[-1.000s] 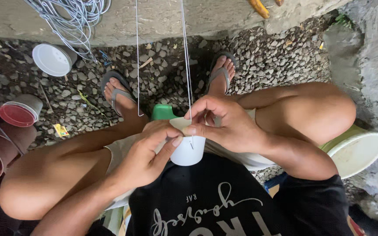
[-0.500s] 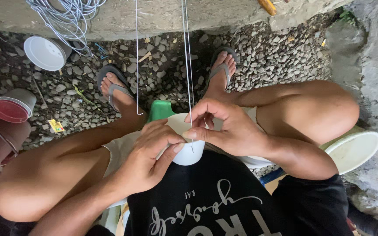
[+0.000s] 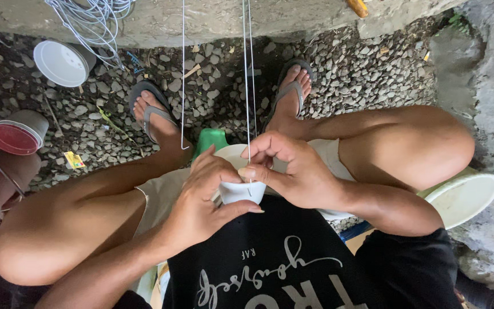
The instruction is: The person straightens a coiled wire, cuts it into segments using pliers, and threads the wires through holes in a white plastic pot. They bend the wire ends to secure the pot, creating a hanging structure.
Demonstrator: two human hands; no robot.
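I sit with my knees apart over gravel. My left hand (image 3: 204, 194) grips a small white plastic pot (image 3: 240, 191) from the left side and underneath. My right hand (image 3: 293, 169) rests on the pot's rim from the right, its fingers pinching a thin white wire (image 3: 246, 86) that runs straight up out of view. A second loose wire (image 3: 182, 74) hangs to the left and ends in a small hook near my left ankle. Between my legs, just beyond the pot, a green object (image 3: 210, 139) is partly hidden.
A white pot (image 3: 59, 62) lies on its side on the gravel at upper left, beside a bundle of white wire (image 3: 92, 17). Red-rimmed pots (image 3: 15, 134) sit at the left edge. A pale green pot (image 3: 464, 197) stands by my right knee. A concrete ledge (image 3: 287, 17) runs along the top.
The view has drifted slightly downward. My right fingers have shifted on the wire at the pot's rim, and my left hand has turned the pot a little toward me.
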